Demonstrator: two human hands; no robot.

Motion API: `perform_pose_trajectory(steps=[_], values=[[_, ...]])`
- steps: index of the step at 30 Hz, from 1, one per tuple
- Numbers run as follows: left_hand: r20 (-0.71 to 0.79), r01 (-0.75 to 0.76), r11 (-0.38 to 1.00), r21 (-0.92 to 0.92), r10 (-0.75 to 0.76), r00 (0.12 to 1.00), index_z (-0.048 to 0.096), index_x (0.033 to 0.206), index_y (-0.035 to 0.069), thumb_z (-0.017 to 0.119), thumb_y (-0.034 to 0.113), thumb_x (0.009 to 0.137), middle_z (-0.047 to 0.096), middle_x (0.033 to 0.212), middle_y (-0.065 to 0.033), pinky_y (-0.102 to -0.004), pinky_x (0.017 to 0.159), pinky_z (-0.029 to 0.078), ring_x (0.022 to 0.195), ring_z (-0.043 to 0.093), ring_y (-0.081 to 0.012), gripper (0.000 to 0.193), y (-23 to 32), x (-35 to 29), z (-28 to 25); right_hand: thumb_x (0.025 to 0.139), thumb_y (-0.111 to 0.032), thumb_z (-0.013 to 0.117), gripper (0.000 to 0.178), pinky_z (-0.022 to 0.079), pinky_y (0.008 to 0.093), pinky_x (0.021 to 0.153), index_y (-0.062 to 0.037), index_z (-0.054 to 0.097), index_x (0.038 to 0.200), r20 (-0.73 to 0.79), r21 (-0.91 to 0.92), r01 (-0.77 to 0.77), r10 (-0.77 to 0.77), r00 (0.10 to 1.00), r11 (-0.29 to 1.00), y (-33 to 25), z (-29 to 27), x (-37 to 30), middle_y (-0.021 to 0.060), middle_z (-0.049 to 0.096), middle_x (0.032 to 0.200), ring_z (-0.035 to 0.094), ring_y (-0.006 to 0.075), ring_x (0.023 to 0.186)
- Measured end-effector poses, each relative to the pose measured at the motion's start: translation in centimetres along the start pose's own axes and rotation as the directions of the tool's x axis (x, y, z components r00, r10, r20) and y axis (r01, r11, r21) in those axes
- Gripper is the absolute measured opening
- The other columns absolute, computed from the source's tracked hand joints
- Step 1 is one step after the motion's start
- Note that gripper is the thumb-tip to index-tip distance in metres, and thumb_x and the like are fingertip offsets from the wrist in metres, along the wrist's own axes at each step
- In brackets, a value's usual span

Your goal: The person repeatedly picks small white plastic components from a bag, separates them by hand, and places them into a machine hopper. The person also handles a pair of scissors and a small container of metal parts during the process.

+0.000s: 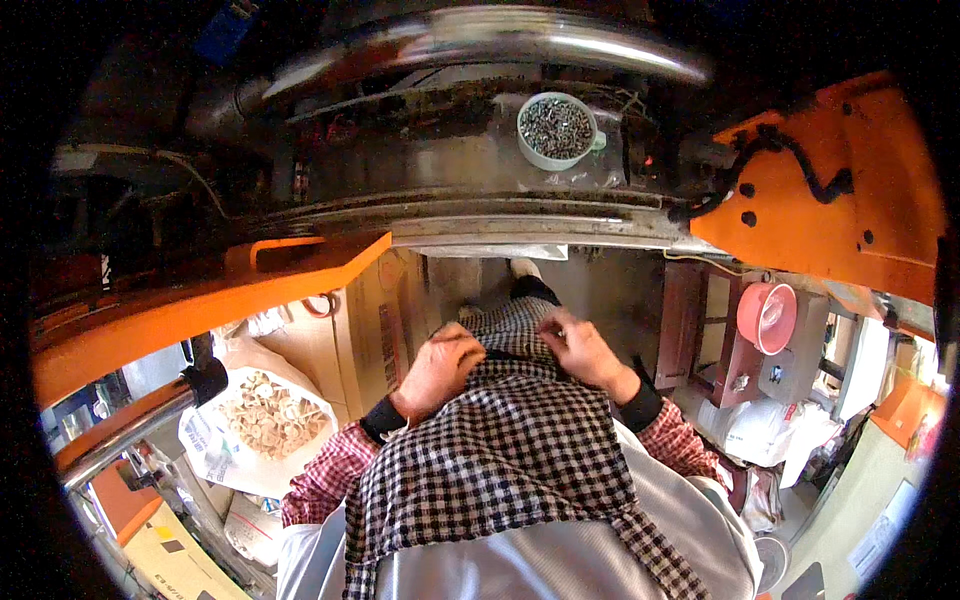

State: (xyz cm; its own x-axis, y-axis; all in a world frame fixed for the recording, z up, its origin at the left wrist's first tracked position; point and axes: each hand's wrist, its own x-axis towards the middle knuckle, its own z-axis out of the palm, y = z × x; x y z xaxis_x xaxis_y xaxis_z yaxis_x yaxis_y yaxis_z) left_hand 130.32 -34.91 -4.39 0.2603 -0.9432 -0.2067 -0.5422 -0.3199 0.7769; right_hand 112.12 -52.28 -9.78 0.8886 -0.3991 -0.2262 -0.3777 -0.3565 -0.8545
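A black-and-white checked apron (pixel 500 445) covers my front and lap, with a dark fold running across it between my hands. My left hand (pixel 436 368) is over the apron's left side, its fingers curled inward. Opposite it, my right hand (pixel 588 352) has thumb and fingers drawn together near the cloth. Both hands are close to the apron, but whether they pinch its fabric or something small is hidden. Beyond them, a white cup (pixel 548 163) full of small metal pieces (pixel 557 128) stands on the dark machine bed.
Orange machine frames flank me at left (pixel 210 310) and right (pixel 830 200). A metal edge (pixel 520 232) crosses ahead. Left is a white sack (pixel 205 450) holding beige pieces (pixel 275 420) beside a cardboard box (pixel 370 330). A pink basin (pixel 766 318) and white plastic bags (pixel 750 432) are right.
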Motion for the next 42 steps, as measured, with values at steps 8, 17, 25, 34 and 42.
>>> perform_pose_trajectory(steps=[8,17,25,34,42], values=[[0.194,0.075,0.936,0.345,-0.15,0.97,0.065,0.098,0.007,0.064,0.014,0.075,0.053,0.099,-0.0133,-0.0466,0.084,0.038,0.099,0.047,-0.0334,0.024,-2.7,-1.7,0.0,0.085,-0.005,0.057,0.01,0.05,0.0304,0.071,-0.0009,0.053,0.093,0.04,0.019,-0.095,0.094,0.995,0.995,-1.7,-2.3,-0.3,0.0144,0.064,0.088,0.064,0.0223,0.08],[0.076,0.104,0.911,0.399,-0.146,0.986,0.058,0.114,0.012,0.07,0.014,0.069,0.045,0.12,-0.0141,-0.0512,0.088,0.04,0.115,0.042,-0.0348,0.046,-0.9,-1.3,-0.4,0.084,-0.004,0.061,0.013,0.049,0.0344,0.083,-0.0041,0.052,0.094,0.379,0.257,0.153,-0.245,0.892,0.954,-4.4,-2.2,-0.6,0.011,0.062,0.103,0.061,0.0252,0.098],[0.359,-0.137,0.915,0.379,-0.009,0.933,0.059,0.09,0.004,0.052,0.011,0.078,0.059,0.084,-0.0123,-0.0409,0.066,0.051,0.079,0.061,-0.0318,0.015,-1.3,-0.4,2.2,0.085,-0.005,0.059,0.012,0.05,0.0332,0.079,-0.002,0.051,0.094,0.357,0.247,0.112,-0.198,0.913,0.962,-3.9,-1.8,-0.8,0.0107,0.062,0.097,0.062,0.0245,0.093],[0.673,-0.036,0.999,0.013,0.018,0.739,0.058,0.093,-0.003,0.049,0.012,0.08,0.059,0.084,-0.0197,-0.0437,0.067,0.044,0.074,0.058,-0.0312,0.022,-6.4,3.5,7.1,0.086,-0.007,0.059,0.014,0.049,0.0323,0.073,-0.0022,0.052,0.098,0.267,0.19,0.147,-0.195,0.944,0.971,-3.4,-0.5,-0.5,0.0097,0.062,0.09,0.062,0.0228,0.083],[0.641,0.065,0.996,-0.064,-0.009,0.767,0.06,0.101,0.002,0.044,0.019,0.087,0.061,0.097,-0.0143,-0.0384,0.075,0.045,0.083,0.059,-0.0241,0.027,-11.6,3.7,12.1,0.086,-0.007,0.058,0.014,0.049,0.033,0.072,-0.0009,0.052,0.097,0.223,0.111,0.113,-0.135,0.965,0.987,-2.4,0.3,-1.5,0.011,0.062,0.089,0.062,0.0239,0.081]])
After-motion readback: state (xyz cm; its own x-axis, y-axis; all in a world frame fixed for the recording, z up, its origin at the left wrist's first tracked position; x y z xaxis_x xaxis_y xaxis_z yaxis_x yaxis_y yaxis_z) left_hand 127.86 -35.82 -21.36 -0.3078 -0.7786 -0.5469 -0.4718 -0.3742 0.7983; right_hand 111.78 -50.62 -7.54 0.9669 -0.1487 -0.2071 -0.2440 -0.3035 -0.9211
